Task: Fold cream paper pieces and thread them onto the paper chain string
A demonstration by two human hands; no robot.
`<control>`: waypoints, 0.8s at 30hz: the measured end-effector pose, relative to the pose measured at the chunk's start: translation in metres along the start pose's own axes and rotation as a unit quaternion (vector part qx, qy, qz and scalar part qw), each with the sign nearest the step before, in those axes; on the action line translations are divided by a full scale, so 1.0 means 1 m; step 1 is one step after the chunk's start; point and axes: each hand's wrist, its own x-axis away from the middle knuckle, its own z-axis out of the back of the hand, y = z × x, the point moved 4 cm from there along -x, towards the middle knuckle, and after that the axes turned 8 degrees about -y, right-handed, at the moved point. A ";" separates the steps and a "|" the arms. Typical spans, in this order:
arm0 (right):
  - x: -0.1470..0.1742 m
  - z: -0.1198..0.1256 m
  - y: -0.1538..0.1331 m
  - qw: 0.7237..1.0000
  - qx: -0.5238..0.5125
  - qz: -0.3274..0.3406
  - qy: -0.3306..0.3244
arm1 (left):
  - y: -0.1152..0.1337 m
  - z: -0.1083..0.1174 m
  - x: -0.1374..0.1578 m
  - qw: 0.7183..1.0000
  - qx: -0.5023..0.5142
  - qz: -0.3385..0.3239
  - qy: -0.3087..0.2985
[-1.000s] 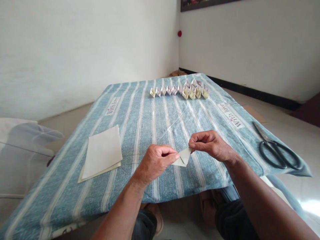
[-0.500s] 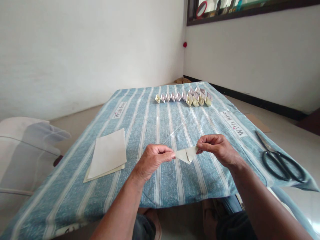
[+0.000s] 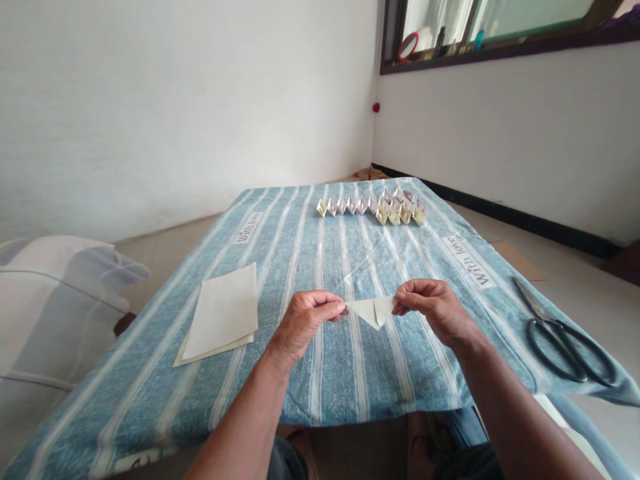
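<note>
A small folded paper triangle (image 3: 369, 311), pale and pointing downward with a crease or flap edge near its middle, is stretched between both hands above the striped cloth. My left hand (image 3: 306, 320) pinches its left corner between thumb and fingers. Its right corner is pinched by my right hand (image 3: 433, 307). To the left lies a small stack of pale paper sheets (image 3: 225, 310). Toward the far end stand several folded paper pieces (image 3: 395, 208), white-lilac and yellowish, lined up in rows.
Black-handled scissors (image 3: 563, 340) lie at the table's right edge, blades pointing away. A blue-and-white striped tablecloth (image 3: 280, 373) covers the table. A pale draped cloth (image 3: 60, 313) is off to the left. White walls meet behind, with a window (image 3: 475, 33) at upper right.
The view has tilted slightly upward, so the table and its things sit lower in the picture. Both hands keep their pinch on the paper triangle, which looks pulled slightly straighter.
</note>
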 end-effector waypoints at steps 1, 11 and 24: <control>0.000 0.001 0.000 1.000 -0.003 0.001 0.006 | -0.001 0.001 0.000 1.000 0.013 0.000 0.004; 0.001 -0.002 0.005 0.999 -0.025 -0.002 0.025 | -0.006 -0.015 -0.005 0.994 0.104 0.031 -0.025; 0.003 -0.002 0.007 1.000 -0.025 -0.008 -0.003 | 0.000 -0.016 -0.008 0.999 0.044 0.027 -0.012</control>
